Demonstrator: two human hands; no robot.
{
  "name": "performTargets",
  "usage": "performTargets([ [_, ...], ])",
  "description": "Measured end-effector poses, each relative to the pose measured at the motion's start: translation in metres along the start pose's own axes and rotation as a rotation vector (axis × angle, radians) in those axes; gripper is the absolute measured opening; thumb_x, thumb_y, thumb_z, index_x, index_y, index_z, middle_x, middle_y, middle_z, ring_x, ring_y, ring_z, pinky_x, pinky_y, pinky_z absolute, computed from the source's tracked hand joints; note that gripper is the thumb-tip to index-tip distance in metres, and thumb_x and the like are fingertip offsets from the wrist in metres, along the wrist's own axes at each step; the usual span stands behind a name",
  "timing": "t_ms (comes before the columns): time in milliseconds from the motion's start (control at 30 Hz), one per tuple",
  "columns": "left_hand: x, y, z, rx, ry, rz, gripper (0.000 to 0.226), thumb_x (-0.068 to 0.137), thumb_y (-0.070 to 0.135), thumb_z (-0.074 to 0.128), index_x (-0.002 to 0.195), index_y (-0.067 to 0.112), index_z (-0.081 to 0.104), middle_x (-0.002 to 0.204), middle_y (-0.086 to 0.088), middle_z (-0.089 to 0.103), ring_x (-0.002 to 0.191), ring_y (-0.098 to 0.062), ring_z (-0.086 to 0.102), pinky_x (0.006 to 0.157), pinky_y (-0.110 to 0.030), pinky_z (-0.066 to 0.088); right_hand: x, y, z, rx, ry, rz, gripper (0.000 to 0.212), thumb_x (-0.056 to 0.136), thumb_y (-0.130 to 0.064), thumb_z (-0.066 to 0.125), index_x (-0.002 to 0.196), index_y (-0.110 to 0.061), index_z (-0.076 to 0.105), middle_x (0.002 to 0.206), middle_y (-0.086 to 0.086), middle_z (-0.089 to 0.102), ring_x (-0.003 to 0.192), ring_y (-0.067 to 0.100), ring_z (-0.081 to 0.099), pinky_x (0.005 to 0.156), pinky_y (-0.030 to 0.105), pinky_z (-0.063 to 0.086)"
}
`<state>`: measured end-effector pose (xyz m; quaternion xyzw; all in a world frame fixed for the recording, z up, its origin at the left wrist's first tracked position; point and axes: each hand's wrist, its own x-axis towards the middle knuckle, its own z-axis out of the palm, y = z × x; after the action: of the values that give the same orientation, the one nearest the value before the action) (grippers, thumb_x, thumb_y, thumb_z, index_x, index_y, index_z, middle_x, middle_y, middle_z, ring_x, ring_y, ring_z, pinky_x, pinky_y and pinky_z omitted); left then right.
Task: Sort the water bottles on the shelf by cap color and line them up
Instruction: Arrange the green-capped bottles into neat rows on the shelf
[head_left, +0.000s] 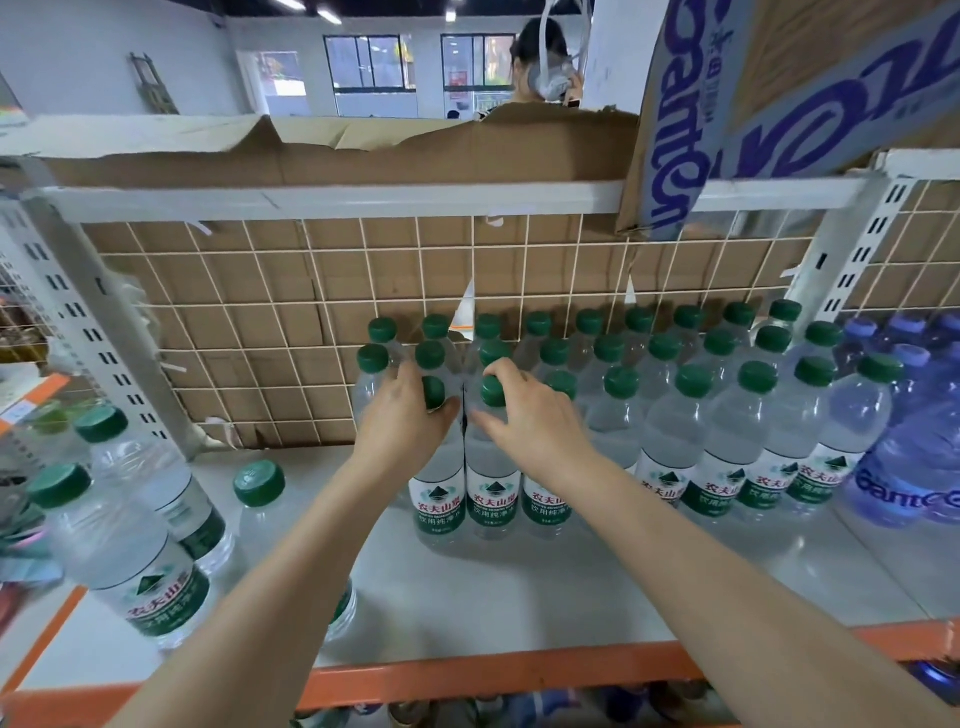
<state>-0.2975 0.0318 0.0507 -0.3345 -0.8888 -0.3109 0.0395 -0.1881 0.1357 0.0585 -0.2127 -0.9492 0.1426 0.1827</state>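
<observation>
Both forearms reach over the orange-edged shelf (467, 675). Left hand (402, 421) and right hand (524, 415), fingers wrapped, each grip a green-capped bottle's neck before cardboard-backed wire mesh (291, 312).

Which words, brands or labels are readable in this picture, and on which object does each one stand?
"农夫山泉": green labels of the green-cap bottles
"饮用纯净水": same labels, lower line
"Ganten", partly cut off: blue bottle at the right
"Ganten", tilted: cardboard box on the upper shelf
Smaller print on the labels: too small to read.
</observation>
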Motion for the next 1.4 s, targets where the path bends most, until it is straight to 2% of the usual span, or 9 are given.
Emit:
performTargets([
  [167,-0.007,0.002,0.001,-0.022,0.035,-0.017,0.044,0.089,0.034,0.063,0.119,0.006,0.047,0.117,-0.014,0.059,0.102,-0.034,0.057,0.078,-0.036,0.043,0.0,-0.001,-0.004,0.045,-0.048,0.005,0.043,0.098,-0.036,0.05,0.135,-0.016,0.039,0.131,0.006,0.052,0.111,0.027,0.055,0.075,0.03,0.034],
  [300,-0.02,0.003,-0.002,-0.039,0.089,-0.064,0.05,0.088,0.034,0.066,0.12,0.002,0.044,0.119,-0.016,0.056,0.105,-0.036,0.056,0.079,-0.04,0.046,-0.003,-0.002,-0.008,0.047,-0.067,-0.004,0.055,0.099,-0.033,0.051,0.147,-0.015,0.031,0.144,0.008,0.036,0.118,0.033,0.051,0.09,0.036,0.04],
  [500,-0.033,0.009,-0.022,-0.038,0.01,-0.123,0.043,0.088,0.027,0.066,0.119,0.007,0.044,0.119,-0.012,0.056,0.108,-0.029,0.053,0.089,-0.036,0.044,-0.002,-0.001,-0.013,-0.061,-0.017,-0.062,0.054,0.095,-0.032,0.055,0.143,-0.022,0.033,0.141,0.002,0.032,0.083,0.025,0.054,0.065,0.03,0.036],
  [633,-0.041,0.009,-0.029,0.061,-0.009,-0.066,0.047,0.091,0.025,0.061,0.131,0.017,0.039,0.124,-0.01,0.059,0.108,-0.031,0.057,0.089,-0.04,0.048,-0.006,0.002,-0.013,-0.013,-0.045,-0.09,0.049,0.097,-0.026,0.05,0.143,-0.021,0.034,0.14,0.004,0.038,0.098,0.028,0.059,0.07,0.031,0.04],
  [867,-0.045,0.012,-0.027,-0.02,-0.015,-0.031,0.032,0.09,0.024,0.062,0.117,0.022,0.045,0.114,-0.007,0.065,0.092,-0.035,0.063,0.085,-0.043,0.052,-0.002,0.011,-0.015,0.052,-0.07,-0.158,0.042,0.099,-0.022,0.048,0.141,-0.021,0.04,0.13,0.01,0.05,0.107,0.031,0.057,0.083,0.038,0.045],
  [1100,-0.042,0.011,-0.02,-0.067,0.013,-0.028,0.037,0.095,0.021,0.056,0.129,0.019,0.041,0.117,-0.011,0.062,0.1,-0.035,0.059,0.087,-0.039,0.049,-0.004,0.011,-0.013,0.066,-0.071,-0.151,0.05,0.101,-0.022,0.043,0.149,-0.022,0.033,0.149,0.002,0.036,0.121,0.027,0.051,0.093,0.038,0.044],
  [1200,-0.044,0.006,-0.019,-0.017,-0.024,-0.027,0.039,0.097,0.023,0.049,0.133,0.018,0.034,0.12,-0.014,0.059,0.094,-0.038,0.059,0.083,-0.043,0.05,-0.008,0.006,-0.011,0.052,-0.024,-0.161,0.048,0.1,-0.024,0.044,0.147,-0.019,0.035,0.148,0.0,0.034,0.11,0.025,0.057,0.082,0.034,0.045],
  [1300,-0.044,0.003,-0.031,0.065,-0.045,-0.015,0.043,0.097,0.025,0.049,0.135,0.015,0.031,0.125,-0.015,0.056,0.098,-0.034,0.059,0.085,-0.044,0.049,-0.012,-0.005,-0.007,0.076,0.128,-0.218,0.035,0.097,-0.026,0.051,0.131,-0.017,0.051,0.134,0.0,0.044,0.075,0.016,0.057,0.057,0.02,0.036],
  [1400,-0.046,0.004,-0.058,0.034,0.021,0.083,0.041,0.094,0.026,0.053,0.132,0.017,0.038,0.126,-0.007,0.055,0.107,-0.028,0.057,0.089,-0.043,0.048,-0.017,-0.022,0.0,0.236,0.239,-0.293,0.02,0.093,-0.025,0.057,0.11,-0.015,0.062,0.115,-0.002,0.052,0.06,0.008,0.046,0.054,0.018,0.033],
])
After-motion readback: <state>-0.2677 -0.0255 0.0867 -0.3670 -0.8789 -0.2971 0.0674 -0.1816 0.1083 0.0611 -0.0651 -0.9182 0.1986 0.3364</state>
